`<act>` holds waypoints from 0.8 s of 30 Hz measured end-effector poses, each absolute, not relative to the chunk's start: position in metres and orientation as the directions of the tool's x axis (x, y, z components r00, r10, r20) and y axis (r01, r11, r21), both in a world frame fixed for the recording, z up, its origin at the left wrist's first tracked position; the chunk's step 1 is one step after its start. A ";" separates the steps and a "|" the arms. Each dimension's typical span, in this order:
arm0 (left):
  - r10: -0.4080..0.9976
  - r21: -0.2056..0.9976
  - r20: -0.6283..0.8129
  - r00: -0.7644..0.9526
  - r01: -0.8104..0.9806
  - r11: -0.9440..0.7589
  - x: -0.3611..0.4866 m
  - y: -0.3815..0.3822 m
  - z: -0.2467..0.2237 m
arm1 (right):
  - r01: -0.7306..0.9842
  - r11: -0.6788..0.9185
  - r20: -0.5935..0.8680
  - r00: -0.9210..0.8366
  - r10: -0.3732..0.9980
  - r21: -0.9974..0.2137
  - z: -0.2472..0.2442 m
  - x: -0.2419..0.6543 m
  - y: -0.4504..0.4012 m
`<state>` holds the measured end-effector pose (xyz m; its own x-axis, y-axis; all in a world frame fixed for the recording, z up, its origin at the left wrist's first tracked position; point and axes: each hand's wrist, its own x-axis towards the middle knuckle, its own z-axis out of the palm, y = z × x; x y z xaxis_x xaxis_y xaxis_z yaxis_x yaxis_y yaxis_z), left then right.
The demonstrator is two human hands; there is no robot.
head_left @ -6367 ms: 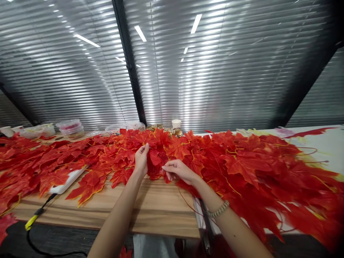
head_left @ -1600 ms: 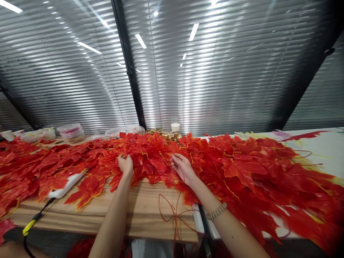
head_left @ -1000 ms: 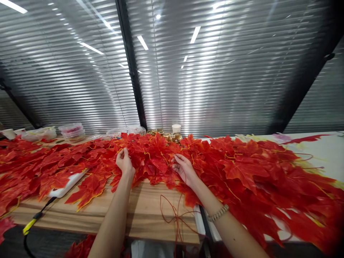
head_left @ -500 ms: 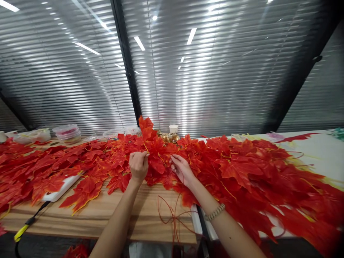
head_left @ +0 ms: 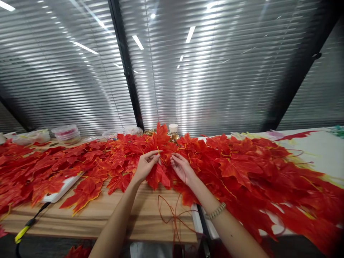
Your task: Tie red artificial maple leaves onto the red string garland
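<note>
My left hand (head_left: 148,164) pinches the yellow stem of a red artificial maple leaf (head_left: 160,135), which stands up above the fingers. Another red leaf hangs below those fingertips. Just to the right, my right hand (head_left: 182,167) is closed in a pinch on a thin red cord (head_left: 176,211). The cord runs down past the wrist and lies in loose loops at the table's front edge, some of it hanging over. A small gap separates the two hands. Around and behind them spreads a thick layer of red maple leaves (head_left: 236,161).
A white power strip (head_left: 60,190) with a black-and-yellow cable lies at the left on the wooden table (head_left: 150,204). Plastic tubs (head_left: 67,134), a paper cup (head_left: 173,128) and a gold wrapper stand along the back by the blinds. A white tabletop (head_left: 317,150) is at the right.
My left hand has moved right, toward my right hand, and turned with the leaf, which now stands lower and further right. My right hand has hardly moved.
</note>
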<state>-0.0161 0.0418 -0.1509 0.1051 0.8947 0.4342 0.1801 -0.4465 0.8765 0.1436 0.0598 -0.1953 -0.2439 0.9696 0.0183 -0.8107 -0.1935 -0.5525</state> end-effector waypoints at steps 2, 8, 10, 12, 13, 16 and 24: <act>0.910 0.902 0.382 0.161 0.150 -0.405 -0.014 0.042 -0.154 | -0.812 -0.200 0.003 -0.241 0.971 -0.548 -0.195 0.144 0.060; 0.915 0.899 0.392 0.098 0.170 -0.403 -0.010 0.044 -0.158 | -0.800 -0.213 0.001 -0.258 0.966 -0.561 -0.192 0.143 0.059; 0.912 0.894 0.401 0.086 0.181 -0.410 -0.010 0.044 -0.157 | -0.794 -0.209 0.017 -0.266 0.964 -0.570 -0.192 0.143 0.058; 0.910 0.891 0.404 0.091 0.189 -0.414 -0.010 0.044 -0.157 | -0.787 -0.201 0.046 -0.280 0.959 -0.584 -0.192 0.142 0.057; 0.910 0.889 0.402 0.102 0.193 -0.414 -0.010 0.044 -0.156 | -0.781 -0.198 0.059 -0.287 0.956 -0.593 -0.192 0.142 0.057; 0.907 0.885 0.392 0.153 0.209 -0.417 -0.011 0.043 -0.156 | -0.760 -0.202 0.073 -0.311 0.948 -0.618 -0.193 0.142 0.057; 0.896 0.874 0.404 0.186 0.210 -0.438 -0.014 0.048 -0.160 | -0.707 -0.229 0.098 -0.389 0.916 -0.669 -0.196 0.142 0.055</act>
<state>-0.0144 0.0484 -0.1604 0.1863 0.8957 0.4038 0.2100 -0.4378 0.8742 0.1416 0.0553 -0.1963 -0.3886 0.9162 0.0976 -0.7069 -0.2285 -0.6694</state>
